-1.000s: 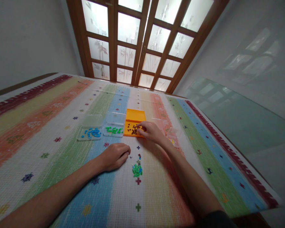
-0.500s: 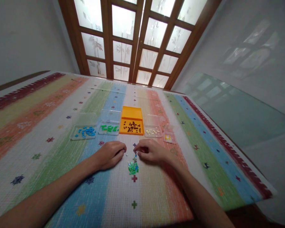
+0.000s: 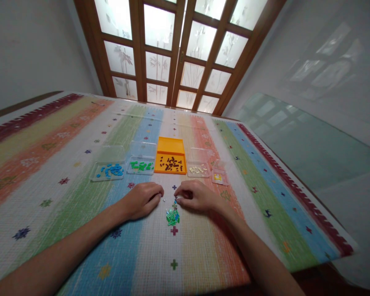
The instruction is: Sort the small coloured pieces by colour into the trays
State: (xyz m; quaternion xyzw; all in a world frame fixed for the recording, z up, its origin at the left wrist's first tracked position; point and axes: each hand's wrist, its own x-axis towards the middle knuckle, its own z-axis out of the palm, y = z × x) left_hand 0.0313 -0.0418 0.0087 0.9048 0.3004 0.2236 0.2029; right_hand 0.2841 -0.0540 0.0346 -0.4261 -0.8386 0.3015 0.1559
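A small pile of shiny green pieces point(image 3: 172, 218), with a little blue among them, lies on the striped tablecloth point(image 3: 156, 255). My left hand point(image 3: 146, 198) rests to the left with its fingers curled together; whatever they may hold is hidden. Beside its fingertips sits a tiny whitish piece point(image 3: 164, 200). Across from it, my right hand point(image 3: 195, 195) has thumb and forefinger bent in a pinch. At those fingertips are tiny dark and blue pieces point(image 3: 175, 202), just beyond the pile. They are too small to tell what is gripped.
Open boxes stand in a row beyond my hands: a clear box point(image 3: 94, 179) with blue pieces, another point(image 3: 129, 172) with green ones, an orange box point(image 3: 171, 145) with dark pieces, a clear box point(image 3: 189, 174) with cream pieces, and a smaller one point(image 3: 225, 183) with yellow-white pieces.
My right fingertips have shifted slightly at the tiny pieces. My left hand keeps its curled pose, and the pile and boxes stay put. The whole view has tipped very slightly.
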